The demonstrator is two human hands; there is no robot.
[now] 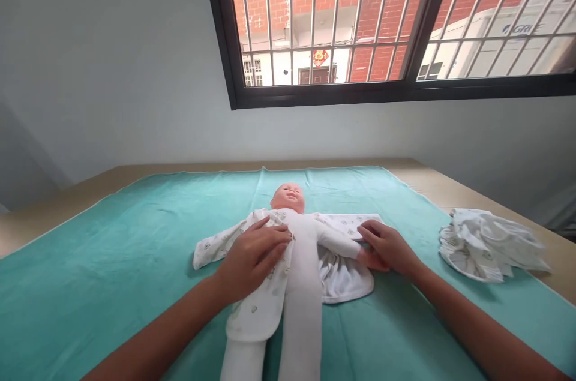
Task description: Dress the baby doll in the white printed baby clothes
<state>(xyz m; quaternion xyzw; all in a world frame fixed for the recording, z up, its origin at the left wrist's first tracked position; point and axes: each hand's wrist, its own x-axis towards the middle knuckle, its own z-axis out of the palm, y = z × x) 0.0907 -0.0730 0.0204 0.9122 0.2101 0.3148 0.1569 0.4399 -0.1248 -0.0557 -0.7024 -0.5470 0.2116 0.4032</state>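
A baby doll (288, 196) lies on its back, head toward the wall, in a white bodysuit (303, 273) with long legs. A white printed baby jacket (256, 312) covers the doll's chest and arm on the left side. On the right side, the jacket's other half is spread beneath the doll, its empty sleeve (344, 224) stretched outward. My left hand (256, 255) rests on the jacket front with fingers stretched out. My right hand (389, 246) is beside the doll's hand (372, 259), its fingers closed at the end of the empty sleeve.
A turquoise cloth (112, 261) covers most of the wooden table (432, 180). Crumpled white baby clothing (490, 246) lies at the right edge of the cloth. Behind the table is a pale wall (171, 123) with a barred, dark-framed window (324, 95).
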